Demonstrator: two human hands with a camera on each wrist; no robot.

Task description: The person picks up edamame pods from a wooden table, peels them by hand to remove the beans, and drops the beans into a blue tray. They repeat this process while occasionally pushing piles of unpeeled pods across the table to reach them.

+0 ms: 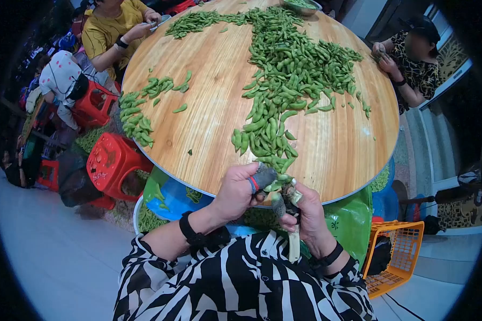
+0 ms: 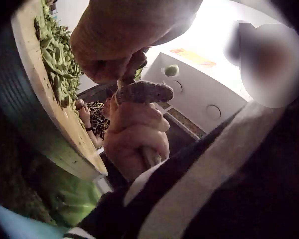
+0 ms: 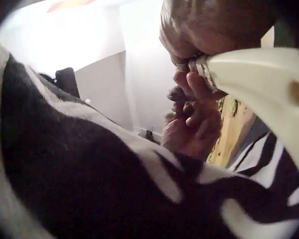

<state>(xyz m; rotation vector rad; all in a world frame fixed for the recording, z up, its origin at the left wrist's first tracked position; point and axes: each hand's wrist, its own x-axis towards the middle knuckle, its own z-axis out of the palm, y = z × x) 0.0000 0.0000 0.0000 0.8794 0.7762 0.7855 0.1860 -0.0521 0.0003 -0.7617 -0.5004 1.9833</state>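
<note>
Patterned shirt [image 1: 241, 283], pale handle [image 1: 294, 243], illegible bag [image 1: 354, 211] lettering [image 1: 333, 222]

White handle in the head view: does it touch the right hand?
Touching: the head view shows the right hand gripping the white handle, which sticks out below.

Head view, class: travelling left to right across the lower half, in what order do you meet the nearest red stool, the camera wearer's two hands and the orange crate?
Nearest red stool → left hand → right hand → orange crate.
</note>
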